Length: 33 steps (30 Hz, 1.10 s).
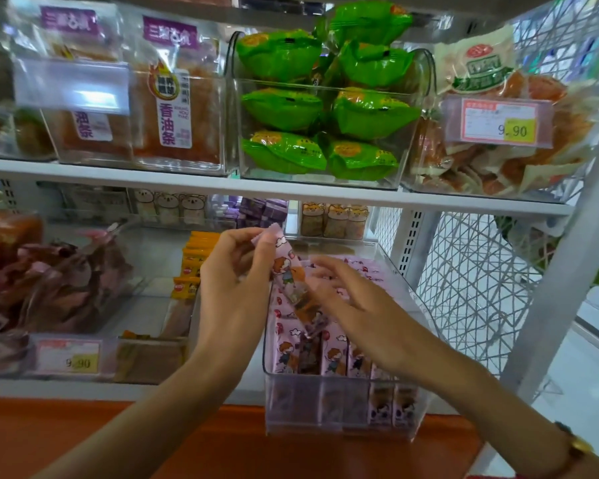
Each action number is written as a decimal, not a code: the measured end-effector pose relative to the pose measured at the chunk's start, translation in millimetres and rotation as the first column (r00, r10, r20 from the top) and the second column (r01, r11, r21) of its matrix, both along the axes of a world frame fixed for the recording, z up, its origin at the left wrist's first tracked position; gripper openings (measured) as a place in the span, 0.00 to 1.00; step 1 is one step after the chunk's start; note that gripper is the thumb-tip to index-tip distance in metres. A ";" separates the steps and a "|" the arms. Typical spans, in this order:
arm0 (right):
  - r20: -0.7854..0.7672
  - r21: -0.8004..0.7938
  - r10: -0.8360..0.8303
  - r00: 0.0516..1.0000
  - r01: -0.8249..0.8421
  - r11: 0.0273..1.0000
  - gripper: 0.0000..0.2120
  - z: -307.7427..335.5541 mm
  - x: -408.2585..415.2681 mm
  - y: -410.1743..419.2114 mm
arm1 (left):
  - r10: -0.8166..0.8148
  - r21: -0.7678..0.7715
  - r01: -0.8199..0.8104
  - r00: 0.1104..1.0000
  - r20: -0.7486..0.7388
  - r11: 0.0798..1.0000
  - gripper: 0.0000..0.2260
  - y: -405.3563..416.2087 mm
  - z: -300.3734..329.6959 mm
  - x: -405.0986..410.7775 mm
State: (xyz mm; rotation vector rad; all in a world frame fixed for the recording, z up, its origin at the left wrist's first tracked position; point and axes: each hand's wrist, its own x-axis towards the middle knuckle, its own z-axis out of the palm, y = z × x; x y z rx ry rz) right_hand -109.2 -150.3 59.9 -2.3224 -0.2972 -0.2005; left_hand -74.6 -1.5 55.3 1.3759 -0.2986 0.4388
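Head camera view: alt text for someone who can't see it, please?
A person's left hand pinches a pink cartoon-printed snack packet by its top while the open right hand reaches for its lower end, above a clear bin of matching packets on a shop shelf. Green packets sit one shelf up.

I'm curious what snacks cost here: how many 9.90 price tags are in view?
2. The upper tag is on the top-right bin; the lower tag is on the bottom-left bin. A label holder at upper left is too blurred to read.
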 end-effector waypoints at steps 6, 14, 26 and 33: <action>0.059 0.062 0.033 0.998 -0.037 0.997 0.22 -6.8 4.2 9.5 | -0.141 0.050 0.140 0.990 0.020 0.989 0.12 3.4 -11.0 -0.4; -0.223 0.642 -0.092 0.970 0.217 0.735 0.18 -20.5 8.7 -9.3 | -0.195 0.486 0.139 0.979 0.066 0.863 0.21 -9.2 -29.0 -9.0; -0.088 0.638 0.000 0.996 0.056 0.768 0.18 -19.5 0.5 -16.6 | -0.248 0.527 0.134 0.957 0.151 0.839 0.11 -10.6 -33.2 -8.2; 0.151 0.517 -0.156 0.976 0.057 0.854 0.16 -12.6 -6.9 -8.9 | -0.250 0.460 0.160 0.958 0.141 0.874 0.15 -10.5 -20.7 -9.6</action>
